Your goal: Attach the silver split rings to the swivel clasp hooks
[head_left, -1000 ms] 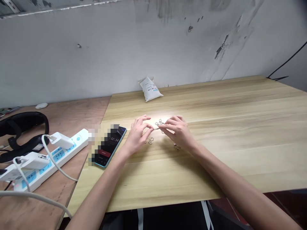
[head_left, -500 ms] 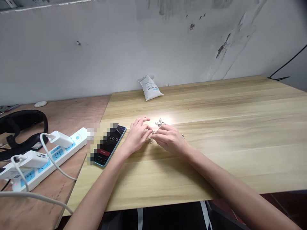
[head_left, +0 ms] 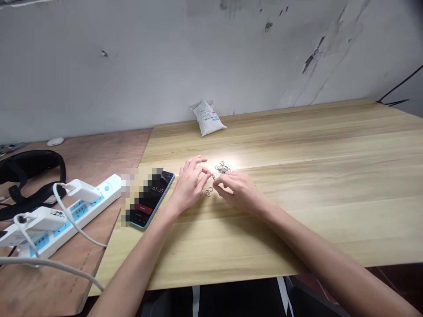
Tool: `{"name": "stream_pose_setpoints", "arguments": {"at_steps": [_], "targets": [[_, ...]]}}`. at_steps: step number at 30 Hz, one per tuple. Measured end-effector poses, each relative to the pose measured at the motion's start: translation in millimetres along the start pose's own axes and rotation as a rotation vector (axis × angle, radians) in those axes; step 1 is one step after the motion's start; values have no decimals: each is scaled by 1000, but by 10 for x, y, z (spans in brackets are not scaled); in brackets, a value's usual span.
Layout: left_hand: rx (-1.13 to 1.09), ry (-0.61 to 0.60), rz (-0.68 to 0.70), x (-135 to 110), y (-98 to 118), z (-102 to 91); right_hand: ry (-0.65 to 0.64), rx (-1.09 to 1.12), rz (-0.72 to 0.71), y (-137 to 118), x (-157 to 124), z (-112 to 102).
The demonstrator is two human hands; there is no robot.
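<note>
My left hand point(head_left: 191, 181) is closed in a pinch, thumb and index finger at one side of a small metal clasp point(head_left: 213, 176). From the other side, the pinched fingertips of my right hand point(head_left: 238, 188) meet the same clasp, partly covering it. Just below the fingertips, a few loose metal split rings point(head_left: 209, 192) lie on the wooden tabletop point(head_left: 211, 246). A small pile of shiny metal clasps and rings point(head_left: 222, 167) sits beyond my right hand. Fine details of the held piece are too small to make out.
A phone point(head_left: 152, 200) showing a timer lies left of my left hand. Farther left are a white power strip point(head_left: 114, 185) with plugged chargers and a black strap-like object point(head_left: 33, 160). A white labelled packet point(head_left: 209, 121) rests by the wall.
My fingertips have moved slightly apart, and the clasp between them shows more clearly. The loose rings below are less covered. The view has shifted a little.
</note>
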State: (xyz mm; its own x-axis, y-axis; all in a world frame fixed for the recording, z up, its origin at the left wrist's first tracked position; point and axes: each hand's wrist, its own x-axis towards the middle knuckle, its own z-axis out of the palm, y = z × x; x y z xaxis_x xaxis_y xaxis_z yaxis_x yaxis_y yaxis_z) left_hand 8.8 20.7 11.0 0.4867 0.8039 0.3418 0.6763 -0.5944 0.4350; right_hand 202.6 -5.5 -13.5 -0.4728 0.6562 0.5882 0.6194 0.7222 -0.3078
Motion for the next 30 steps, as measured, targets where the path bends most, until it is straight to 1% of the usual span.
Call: {"name": "stream_pose_setpoints", "arguments": {"at_steps": [4,6,9,12,15,17,19,22,24,28,30], "targets": [[19,27,-9,1,-11,-11,72,80,138,19,-11,25],[19,41,-4,-1,-2,-16,88,93,178,45,-16,31],[-29,57,11,-3,36,-17,104,36,186,70,-17,34],[-67,73,-5,0,64,-15,113,-53,130,52,-5,36],[-69,73,-24,5,31,-31,40,-117,35,44,1,34],[-40,42,-8,3,-33,-57,-19,-109,27,83,-10,5],[30,-25,26,-5,-120,-88,-85,-72,62,160,-31,-66],[146,-138,80,-24,-251,-119,-222,3,129,291,-55,-237],[176,-186,104,-35,-306,-129,-279,27,193,350,-56,-353],[167,-228,114,-42,-298,-162,-427,15,285,373,-33,-481],[142,-246,113,-44,-254,-190,-466,24,306,359,-22,-497]]}}
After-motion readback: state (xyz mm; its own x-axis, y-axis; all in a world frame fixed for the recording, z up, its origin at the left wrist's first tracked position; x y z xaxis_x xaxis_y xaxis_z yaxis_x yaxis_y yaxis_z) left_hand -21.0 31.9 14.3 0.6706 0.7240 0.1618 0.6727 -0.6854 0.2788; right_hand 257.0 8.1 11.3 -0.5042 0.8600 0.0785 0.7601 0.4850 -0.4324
